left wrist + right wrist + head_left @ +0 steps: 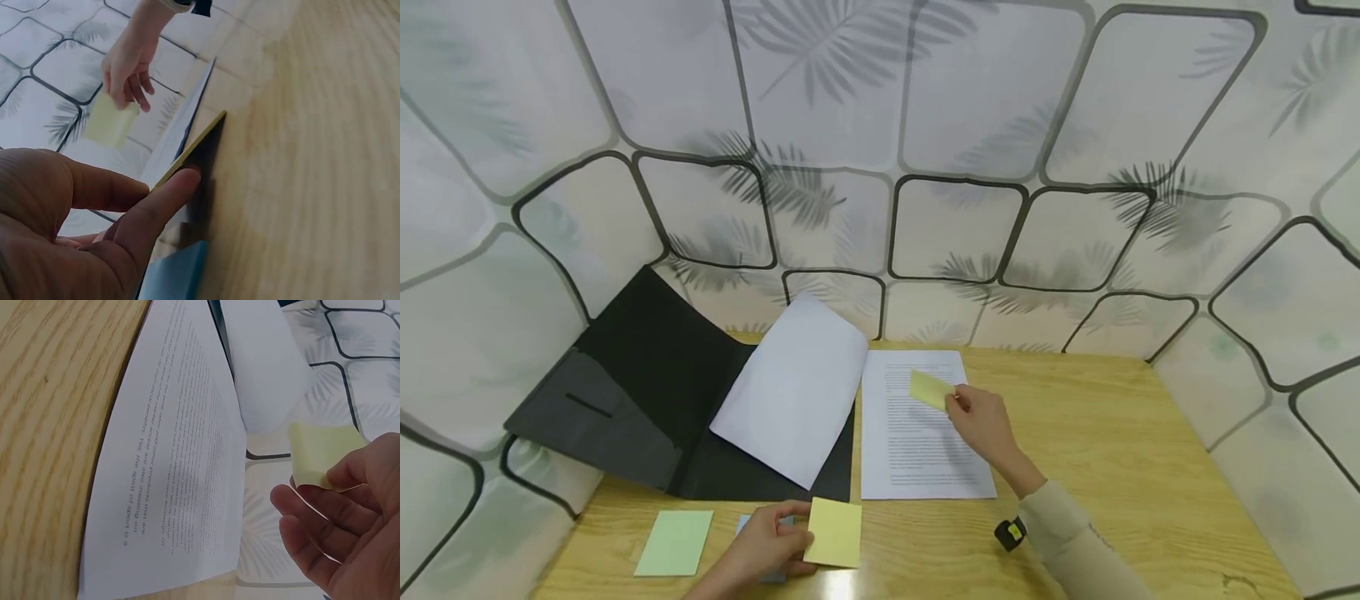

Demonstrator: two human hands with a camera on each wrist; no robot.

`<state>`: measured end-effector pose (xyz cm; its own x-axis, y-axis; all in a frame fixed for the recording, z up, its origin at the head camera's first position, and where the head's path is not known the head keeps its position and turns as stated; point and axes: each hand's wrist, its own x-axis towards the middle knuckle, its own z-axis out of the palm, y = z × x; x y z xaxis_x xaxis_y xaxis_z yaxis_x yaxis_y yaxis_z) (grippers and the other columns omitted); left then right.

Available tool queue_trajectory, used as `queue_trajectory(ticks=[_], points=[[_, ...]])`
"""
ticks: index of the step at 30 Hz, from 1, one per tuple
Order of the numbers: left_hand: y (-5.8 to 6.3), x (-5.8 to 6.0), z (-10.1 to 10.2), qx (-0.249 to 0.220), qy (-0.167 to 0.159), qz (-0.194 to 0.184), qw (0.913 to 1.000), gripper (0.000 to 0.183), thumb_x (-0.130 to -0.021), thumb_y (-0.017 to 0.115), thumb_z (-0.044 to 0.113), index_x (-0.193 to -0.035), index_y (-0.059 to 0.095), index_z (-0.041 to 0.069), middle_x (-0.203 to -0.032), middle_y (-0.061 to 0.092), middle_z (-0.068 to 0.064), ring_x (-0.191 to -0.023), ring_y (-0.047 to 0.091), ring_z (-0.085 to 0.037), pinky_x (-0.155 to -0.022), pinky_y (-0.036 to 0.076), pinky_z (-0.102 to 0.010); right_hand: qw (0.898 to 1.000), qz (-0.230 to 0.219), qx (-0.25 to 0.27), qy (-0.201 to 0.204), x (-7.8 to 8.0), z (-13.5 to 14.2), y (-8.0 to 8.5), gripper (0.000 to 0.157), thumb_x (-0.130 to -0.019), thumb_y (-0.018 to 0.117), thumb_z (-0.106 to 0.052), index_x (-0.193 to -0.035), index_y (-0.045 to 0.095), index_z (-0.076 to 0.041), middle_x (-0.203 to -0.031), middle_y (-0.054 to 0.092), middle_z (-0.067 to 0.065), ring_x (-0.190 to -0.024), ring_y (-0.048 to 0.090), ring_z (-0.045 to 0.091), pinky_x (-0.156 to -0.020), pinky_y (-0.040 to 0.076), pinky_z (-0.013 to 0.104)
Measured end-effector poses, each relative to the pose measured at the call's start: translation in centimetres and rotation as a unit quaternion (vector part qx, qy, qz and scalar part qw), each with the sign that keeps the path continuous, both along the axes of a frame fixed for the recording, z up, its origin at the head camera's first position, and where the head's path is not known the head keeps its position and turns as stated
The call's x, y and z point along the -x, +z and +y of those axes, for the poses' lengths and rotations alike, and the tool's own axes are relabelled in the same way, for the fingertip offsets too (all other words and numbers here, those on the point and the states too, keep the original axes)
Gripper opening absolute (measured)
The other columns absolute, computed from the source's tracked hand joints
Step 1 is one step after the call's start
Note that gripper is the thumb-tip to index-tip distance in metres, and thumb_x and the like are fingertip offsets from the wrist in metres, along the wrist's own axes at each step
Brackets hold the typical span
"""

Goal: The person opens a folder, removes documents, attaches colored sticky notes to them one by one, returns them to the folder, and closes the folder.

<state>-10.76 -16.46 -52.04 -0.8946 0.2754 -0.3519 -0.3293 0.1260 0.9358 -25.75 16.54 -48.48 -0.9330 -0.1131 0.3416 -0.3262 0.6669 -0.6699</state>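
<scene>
Between thumb and fingers, my right hand pinches a single yellow sticky note by one edge, held over the upper part of a printed sheet. The right wrist view shows the note slightly curved, apart from the paper. My left hand grips a yellow sticky note pad by its left side, near the table's front. Seen edge-on in the left wrist view, the pad tilts up from the wood, pinched between thumb and fingers. A blue sticky note pad lies beneath that hand, partly hidden.
A black folder lies spread at the left, its cover leaning on the patterned wall. White sheets stand raised over its right side. A green sticky note pad rests at the front left of the wooden table.
</scene>
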Motion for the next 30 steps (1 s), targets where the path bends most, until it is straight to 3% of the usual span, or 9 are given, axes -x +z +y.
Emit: queue_trajectory(ticks=[4, 9, 14, 19, 24, 27, 30], points=[[-0.5, -0.5, 0.0, 0.014, 0.002, 0.009, 0.9999, 0.053, -0.093, 0.065, -0.002, -0.14, 0.05, -0.021, -0.076, 0.074, -0.004, -0.074, 0.072, -0.014, -0.07, 0.067, -0.035, 1.0, -0.004, 0.004, 0.004, 0.0, -0.1, -0.2, 0.045, -0.096, 0.062, -0.003, -0.061, 0.036, -0.016, -0.052, 0.028, -0.011, -0.049, 0.022, 0.001, -0.049, 0.02, 0.018], [-0.4, -0.4, 0.0, 0.057, 0.005, 0.035, 0.9977, 0.046, -0.093, 0.068, 0.001, -0.133, 0.06, -0.019, -0.079, 0.076, -0.008, -0.072, 0.072, -0.014, -0.065, 0.066, -0.034, 1.0, -0.013, -0.007, 0.005, 0.2, -0.4, -0.6, 0.04, -0.095, 0.063, -0.004, -0.061, 0.043, -0.013, -0.051, 0.033, -0.011, -0.048, 0.025, 0.001, -0.048, 0.021, 0.018], [0.4, -0.3, -0.3, 0.118, -0.007, 0.055, 0.9915, 0.032, -0.095, 0.07, 0.006, -0.119, 0.071, -0.016, -0.08, 0.078, -0.012, -0.066, 0.075, -0.018, -0.061, 0.065, -0.036, 0.999, -0.026, -0.019, 0.005, 0.4, -0.7, -0.7, 0.032, -0.095, 0.064, -0.005, -0.065, 0.055, -0.01, -0.053, 0.042, -0.009, -0.048, 0.03, 0.002, -0.047, 0.024, 0.018], [1.5, -0.1, -0.5, 0.15, -0.026, 0.068, 0.986, 0.022, -0.097, 0.07, 0.01, -0.103, 0.079, -0.009, -0.074, 0.077, -0.011, -0.064, 0.075, -0.02, -0.059, 0.064, -0.034, 0.999, -0.022, -0.022, 0.01, 0.3, -0.7, -0.6, 0.035, -0.095, 0.065, -0.003, -0.064, 0.051, -0.01, -0.053, 0.038, -0.008, -0.049, 0.027, 0.001, -0.048, 0.023, 0.019], [2.3, 0.5, -0.6, 0.216, -0.045, 0.142, 0.9651, 0.018, -0.097, 0.073, 0.011, -0.094, 0.081, -0.004, -0.067, 0.074, -0.006, -0.055, 0.069, -0.015, -0.05, 0.055, -0.028, 1.0, -0.013, -0.018, 0.015, 0.3, -0.7, -0.6, 0.032, -0.094, 0.065, -0.003, -0.065, 0.055, -0.009, -0.054, 0.049, -0.005, -0.049, 0.032, 0.001, -0.048, 0.027, 0.019], [2.8, 1.3, -0.7, 0.242, -0.049, 0.178, 0.9526, 0.018, -0.097, 0.074, 0.014, -0.097, 0.081, -0.002, -0.074, 0.076, -0.004, -0.058, 0.066, -0.013, -0.049, 0.051, -0.027, 1.0, -0.014, -0.016, 0.017, 0.2, -0.6, -0.7, 0.03, -0.094, 0.066, -0.003, -0.066, 0.059, -0.009, -0.056, 0.057, -0.002, -0.049, 0.035, 0.002, -0.047, 0.03, 0.019], [3.1, 2.5, -0.6, 0.201, -0.047, 0.169, 0.9638, 0.021, -0.099, 0.073, 0.016, -0.102, 0.08, -0.003, -0.08, 0.077, -0.009, -0.065, 0.069, -0.015, -0.054, 0.056, -0.027, 1.0, -0.011, -0.012, 0.019, 0.2, -0.6, -0.7, 0.03, -0.093, 0.066, -0.002, -0.065, 0.059, -0.009, -0.057, 0.058, -0.002, -0.05, 0.037, 0.003, -0.047, 0.031, 0.019]])
